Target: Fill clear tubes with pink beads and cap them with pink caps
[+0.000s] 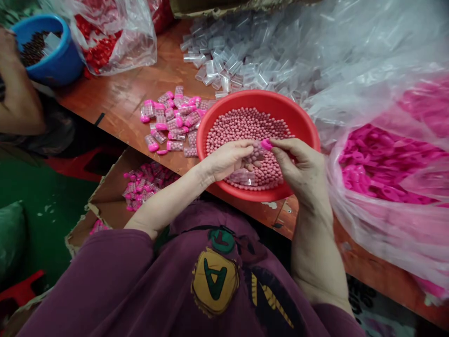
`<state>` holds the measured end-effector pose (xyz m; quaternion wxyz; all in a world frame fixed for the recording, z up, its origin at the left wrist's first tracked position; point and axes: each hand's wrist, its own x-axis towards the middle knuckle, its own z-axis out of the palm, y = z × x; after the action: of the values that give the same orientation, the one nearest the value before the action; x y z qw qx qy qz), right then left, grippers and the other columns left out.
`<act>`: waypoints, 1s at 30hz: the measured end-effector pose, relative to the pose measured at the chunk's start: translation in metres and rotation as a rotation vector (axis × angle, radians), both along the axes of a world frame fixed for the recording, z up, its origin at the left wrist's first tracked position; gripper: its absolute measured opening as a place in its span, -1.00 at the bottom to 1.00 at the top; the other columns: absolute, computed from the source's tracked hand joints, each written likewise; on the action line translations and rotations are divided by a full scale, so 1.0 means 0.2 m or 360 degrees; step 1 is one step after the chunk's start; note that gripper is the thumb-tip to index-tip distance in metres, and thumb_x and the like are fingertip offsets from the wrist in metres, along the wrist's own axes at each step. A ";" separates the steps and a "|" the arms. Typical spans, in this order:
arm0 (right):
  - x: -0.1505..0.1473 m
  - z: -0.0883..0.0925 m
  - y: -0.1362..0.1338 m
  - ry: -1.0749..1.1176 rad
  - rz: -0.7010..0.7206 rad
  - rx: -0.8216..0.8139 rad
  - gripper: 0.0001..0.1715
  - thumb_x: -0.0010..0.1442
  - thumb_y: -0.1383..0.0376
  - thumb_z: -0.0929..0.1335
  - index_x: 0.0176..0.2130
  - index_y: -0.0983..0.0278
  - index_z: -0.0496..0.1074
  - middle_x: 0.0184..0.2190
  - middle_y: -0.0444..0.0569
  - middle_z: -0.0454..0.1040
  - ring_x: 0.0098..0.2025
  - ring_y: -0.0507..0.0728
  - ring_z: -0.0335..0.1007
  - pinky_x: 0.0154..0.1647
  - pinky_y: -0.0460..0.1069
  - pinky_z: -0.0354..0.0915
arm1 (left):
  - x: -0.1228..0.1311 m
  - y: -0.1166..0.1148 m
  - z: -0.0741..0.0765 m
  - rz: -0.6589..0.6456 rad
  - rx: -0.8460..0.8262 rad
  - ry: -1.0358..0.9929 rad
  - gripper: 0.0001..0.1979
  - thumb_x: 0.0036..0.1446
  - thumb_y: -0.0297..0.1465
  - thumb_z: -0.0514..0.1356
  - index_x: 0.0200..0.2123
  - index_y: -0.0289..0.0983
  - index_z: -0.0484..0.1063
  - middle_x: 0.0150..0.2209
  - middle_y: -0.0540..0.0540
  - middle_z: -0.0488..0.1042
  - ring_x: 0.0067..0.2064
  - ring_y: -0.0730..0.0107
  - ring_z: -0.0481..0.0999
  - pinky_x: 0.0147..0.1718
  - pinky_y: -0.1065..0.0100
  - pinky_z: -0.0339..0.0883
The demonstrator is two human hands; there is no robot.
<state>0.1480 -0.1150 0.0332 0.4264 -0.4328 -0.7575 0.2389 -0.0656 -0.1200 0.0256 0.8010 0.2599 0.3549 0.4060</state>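
Over a red basin [312,126] of small pink beads [245,119], my two hands meet. My left hand [231,159] is closed around a small clear plastic container [255,152], partly hidden by the fingers. My right hand [298,164] pinches a bright pink cap [266,144] at the container's end. Whether the cap is fully seated I cannot tell. Another clear container [242,177] lies on the beads just below my left hand. Left of the basin, several bead-filled containers with pink caps [175,117] lie in a loose pile on the table.
Clear empty containers [224,65] are heaped behind the basin. A plastic bag of pink caps [382,164] stands at the right. Below the table edge, a cardboard box [108,187] holds filled containers. At far left are a blue bucket [70,56], a bag of red pieces [101,51] and another person's arm [21,98].
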 end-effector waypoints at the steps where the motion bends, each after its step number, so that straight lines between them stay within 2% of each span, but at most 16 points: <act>1: 0.01 -0.01 0.01 -0.0053 0.0004 0.0043 -0.80 0.49 0.19 0.49 0.05 0.04 0.74 -0.03 -0.01 0.79 0.01 0.29 0.74 0.15 0.26 0.64 | -0.01 -0.01 0.00 0.0016 -0.0007 -0.0001 -0.85 0.49 -0.46 0.24 -0.03 -0.35 0.64 -0.23 -0.13 0.70 -0.25 0.37 0.67 -0.20 0.35 0.48; 4: 0.06 -0.05 0.06 -0.0226 -0.0089 0.0208 -0.81 0.50 0.15 0.49 0.02 0.01 0.75 -0.02 0.03 0.79 0.04 0.33 0.72 0.19 0.33 0.62 | -0.01 -0.02 0.00 0.0060 -0.0055 -0.0044 -0.85 0.49 -0.46 0.23 -0.08 -0.35 0.63 -0.19 -0.18 0.73 -0.24 0.37 0.68 -0.20 0.36 0.46; 6: 0.06 -0.07 0.08 -0.0203 -0.0197 0.0277 -0.80 0.51 0.13 0.48 0.03 0.02 0.75 -0.01 0.04 0.78 0.05 0.34 0.72 0.19 0.34 0.62 | -0.01 -0.03 0.01 0.0108 -0.0123 -0.0102 -0.82 0.49 -0.51 0.18 -0.12 -0.35 0.62 -0.19 -0.18 0.74 -0.23 0.35 0.69 -0.19 0.34 0.49; 9: 0.02 -0.08 0.07 -0.0005 -0.0273 0.0150 -0.76 0.52 0.10 0.47 0.07 0.06 0.73 -0.02 0.02 0.78 0.02 0.30 0.74 0.15 0.29 0.65 | 0.00 -0.03 0.01 0.0173 -0.0206 -0.0181 -0.78 0.46 -0.56 0.15 -0.13 -0.35 0.63 -0.22 -0.14 0.73 -0.22 0.35 0.71 -0.17 0.33 0.52; 13: -0.09 -0.04 0.01 0.0035 -0.0126 -0.0007 -0.77 0.50 0.09 0.48 0.02 0.10 0.73 -0.04 0.02 0.78 0.00 0.27 0.74 0.12 0.24 0.65 | 0.03 -0.05 -0.02 0.0200 -0.0102 -0.0201 -0.89 0.43 -0.53 0.27 -0.15 -0.35 0.64 -0.22 -0.12 0.71 -0.26 0.45 0.66 -0.23 0.41 0.45; 19: -0.13 -0.04 0.00 0.0066 -0.0084 0.0135 -0.85 0.51 0.18 0.47 -0.08 0.11 0.71 -0.15 0.00 0.76 -0.10 0.23 0.73 -0.02 0.17 0.62 | 0.08 -0.10 -0.04 0.0354 0.0004 -0.0175 -0.95 0.45 -0.48 0.31 -0.13 -0.34 0.59 -0.28 -0.02 0.63 -0.35 0.58 0.59 -0.35 0.47 0.32; 26: -0.14 -0.11 -0.07 -0.0089 -0.0181 0.0380 -0.79 0.56 0.21 0.41 -0.01 0.13 0.70 -0.09 0.07 0.75 -0.06 0.25 0.73 0.00 0.19 0.66 | 0.12 -0.13 -0.03 0.0453 0.0060 -0.0088 -0.91 0.47 -0.50 0.29 -0.18 -0.33 0.57 -0.34 0.04 0.54 -0.39 0.60 0.48 -0.36 0.45 0.28; 30: -0.12 -0.09 -0.10 -0.0112 -0.0099 0.0366 -0.74 0.58 0.18 0.39 0.01 0.15 0.71 -0.06 0.09 0.75 -0.04 0.25 0.73 0.01 0.18 0.66 | 0.12 -0.14 -0.06 0.0472 0.0118 -0.0016 -0.92 0.41 -0.40 0.40 -0.13 -0.29 0.61 -0.32 0.06 0.55 -0.39 0.62 0.47 -0.35 0.49 0.33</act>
<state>0.1248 -0.1343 0.0160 0.4536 -0.4125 -0.7806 0.1218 -0.0413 -0.1476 0.0143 0.7238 0.2320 0.3701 0.5342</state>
